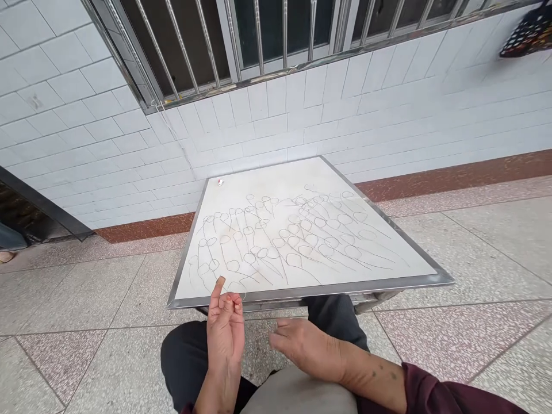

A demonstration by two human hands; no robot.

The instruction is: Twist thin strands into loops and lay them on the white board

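My left hand (226,322) is at the near edge of the white-topped table (263,175), palm up. Its thumb is pinched against the curled fingers, while the index finger points up with a tan covering on its tip. A thin wire loop (244,297) shows at the pinched fingertips. To its right, in front of my body, my right hand (304,345) is closed with its back towards me; anything in its fingers is hidden. Many thin dark wires with round loops (295,260) lie spread over the tabletop, some overlapping.
A small white and red object (221,182) lies at the table's far left corner. The metal-edged table stands close to a white tiled wall (267,123) under a barred window (284,34). A dark patterned cloth item (526,34) hangs at upper right. My knees are under the near edge.
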